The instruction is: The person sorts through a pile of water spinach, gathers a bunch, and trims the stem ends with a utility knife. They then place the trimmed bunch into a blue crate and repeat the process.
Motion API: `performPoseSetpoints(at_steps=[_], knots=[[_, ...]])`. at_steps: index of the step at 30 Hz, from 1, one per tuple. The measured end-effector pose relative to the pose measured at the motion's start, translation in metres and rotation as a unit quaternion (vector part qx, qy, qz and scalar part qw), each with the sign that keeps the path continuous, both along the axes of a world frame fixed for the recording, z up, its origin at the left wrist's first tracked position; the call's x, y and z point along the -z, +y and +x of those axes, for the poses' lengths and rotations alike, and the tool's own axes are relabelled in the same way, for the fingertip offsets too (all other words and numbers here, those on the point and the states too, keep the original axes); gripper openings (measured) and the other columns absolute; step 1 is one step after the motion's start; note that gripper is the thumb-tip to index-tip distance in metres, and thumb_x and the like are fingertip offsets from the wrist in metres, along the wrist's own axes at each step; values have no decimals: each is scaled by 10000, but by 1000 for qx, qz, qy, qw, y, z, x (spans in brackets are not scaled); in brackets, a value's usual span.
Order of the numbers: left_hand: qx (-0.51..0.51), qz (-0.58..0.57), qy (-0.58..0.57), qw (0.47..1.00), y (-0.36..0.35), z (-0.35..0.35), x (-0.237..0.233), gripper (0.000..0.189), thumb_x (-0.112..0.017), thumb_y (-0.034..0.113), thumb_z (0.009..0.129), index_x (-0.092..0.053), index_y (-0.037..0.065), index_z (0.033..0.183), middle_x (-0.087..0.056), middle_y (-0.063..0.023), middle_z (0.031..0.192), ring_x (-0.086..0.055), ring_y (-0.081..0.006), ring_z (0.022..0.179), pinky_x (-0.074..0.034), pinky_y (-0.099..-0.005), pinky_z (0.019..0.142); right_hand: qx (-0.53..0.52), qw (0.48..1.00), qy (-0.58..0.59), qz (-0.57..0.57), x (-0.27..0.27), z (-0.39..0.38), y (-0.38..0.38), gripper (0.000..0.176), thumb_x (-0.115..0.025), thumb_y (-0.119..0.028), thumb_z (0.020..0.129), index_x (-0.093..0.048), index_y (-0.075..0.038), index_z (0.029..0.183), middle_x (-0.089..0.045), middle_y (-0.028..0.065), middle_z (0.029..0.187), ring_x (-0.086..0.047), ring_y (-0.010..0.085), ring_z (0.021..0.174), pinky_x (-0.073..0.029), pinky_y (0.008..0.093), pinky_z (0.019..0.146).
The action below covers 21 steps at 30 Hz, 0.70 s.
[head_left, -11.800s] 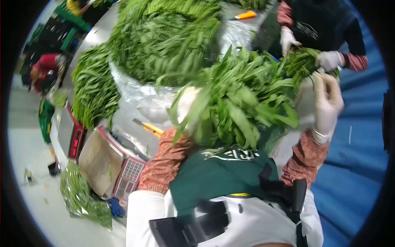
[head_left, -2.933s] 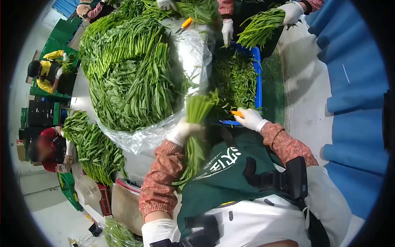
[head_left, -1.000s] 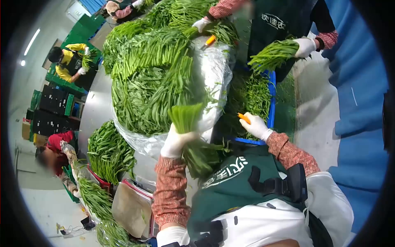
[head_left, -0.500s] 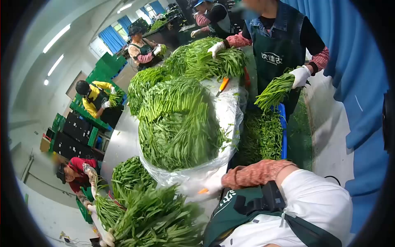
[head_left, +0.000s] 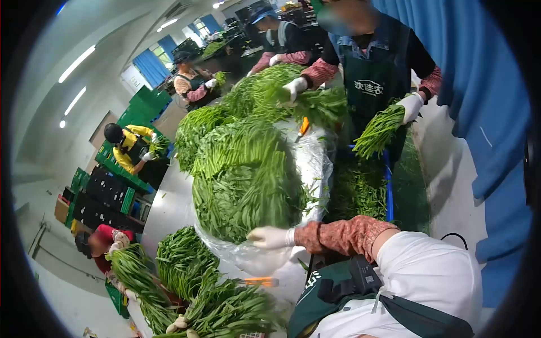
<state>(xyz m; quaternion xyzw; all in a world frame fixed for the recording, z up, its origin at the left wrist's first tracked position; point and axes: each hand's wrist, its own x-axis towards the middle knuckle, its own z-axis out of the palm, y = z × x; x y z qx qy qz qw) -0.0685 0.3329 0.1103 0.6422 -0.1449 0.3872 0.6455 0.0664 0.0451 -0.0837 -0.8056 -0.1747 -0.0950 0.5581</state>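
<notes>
My right hand (head_left: 271, 237), in a white glove below a red patterned sleeve, reaches to the near edge of a big heap of leafy greens (head_left: 248, 174). Its fingers are stretched out and nothing shows in them. Clear plastic sheeting (head_left: 239, 253) lies under and around that heap. An orange-handled tool (head_left: 260, 281), probably a knife, rests on the table below this hand. At the bottom edge, my left hand (head_left: 179, 325), gloved and partly cut off, is closed around the stems of a bunch of greens (head_left: 234, 307), its leaves pointing right.
Across the table a co-worker (head_left: 372, 79) in a green apron holds a bunch of greens (head_left: 380, 129). A blue-rimmed crate (head_left: 389, 186) of leaves stands beside the table. At left, a co-worker in red (head_left: 104, 242) handles another bunch. A second orange-handled knife (head_left: 304, 127) lies on the plastic.
My right hand has moved up and left to the heap; the orange-handled tool beneath it now lies apart. My left hand has shifted right. The red-clad co-worker's bunch has come up.
</notes>
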Motion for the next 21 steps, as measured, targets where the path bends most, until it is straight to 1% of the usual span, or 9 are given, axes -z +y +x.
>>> performPoseSetpoints(at_steps=[4,6,8,10,13,15,16,18,21], knots=[[82,-13,12,996,-18,25,13,372,-689,75,850,-505,-8,1163,-558,-126,1029,-532,-248,948,-463,-373,884,187,976,-111,-13,-49,-21,-54,375,-624,-182,871,-595,-28,1212,-632,170,1170,-602,330,1105,-471,404,975],[113,-28,8,993,-30,29,12,396,-713,75,837,-503,-1,1164,-552,-117,1026,-527,-249,943,-462,-378,888,348,889,-287,-77,-66,-44,-100,468,-703,-189,801,-581,-39,1227,-619,158,1177,-574,329,1141,-412,421,1045],[98,-54,20,994,-37,28,10,404,-712,65,821,-506,-3,1161,-562,-116,1019,-538,-244,926,-475,-370,863,477,823,-273,-145,-90,-76,-141,680,-778,-244,732,-496,-24,1309,-559,182,1252,-515,345,1202,-338,461,1102],[100,-50,41,993,-36,32,13,407,-706,61,816,-509,-7,1165,-572,-116,1011,-551,-241,908,-490,-360,840,531,769,-230,-270,-79,-77,-189,899,-834,-341,674,-388,-7,1379,-461,227,1351,-422,386,1292,-287,499,1130],[174,-150,80,970,-37,43,36,360,-580,31,870,-480,7,1214,-573,-99,1058,-554,-205,949,-430,-351,966,477,791,-181,-339,-99,-58,-220,1178,-860,-462,617,-229,73,1456,-386,280,1395,-308,408,1385,-239,539,1146],[170,-164,83,968,-47,44,40,412,-515,43,914,-423,-4,1313,-531,-119,1202,-524,-196,1089,-349,-359,1116,486,724,-253,-418,-86,-14,-236,1208,-833,-511,648,-186,74,1484,-387,300,1392,-353,404,1357,-259,545,1132],[137,-111,91,980,-48,44,34,407,-588,47,887,-453,-9,1267,-553,-117,1145,-538,-202,1030,-397,-354,1026,503,690,-293,-430,-63,16,-250,1201,-817,-533,664,-184,57,1496,-386,302,1401,-381,410,1338,-265,544,1128],[74,-11,96,993,-45,48,27,415,-734,56,832,-514,-19,1176,-596,-113,1029,-567,-213,911,-493,-342,847,468,789,-236,-320,-69,16,-229,1153,-755,-516,748,-109,17,1540,-326,250,1506,-376,388,1371,-269,512,1146],[78,-17,105,991,-36,50,30,439,-719,1,845,-513,-23,1232,-588,-104,1106,-568,-209,961,-491,-337,883,409,864,-141,-259,-94,19,-207,1039,-703,-349,855,-17,-16,1559,-305,205,1548,-357,328,1406,-272,479,1159]])
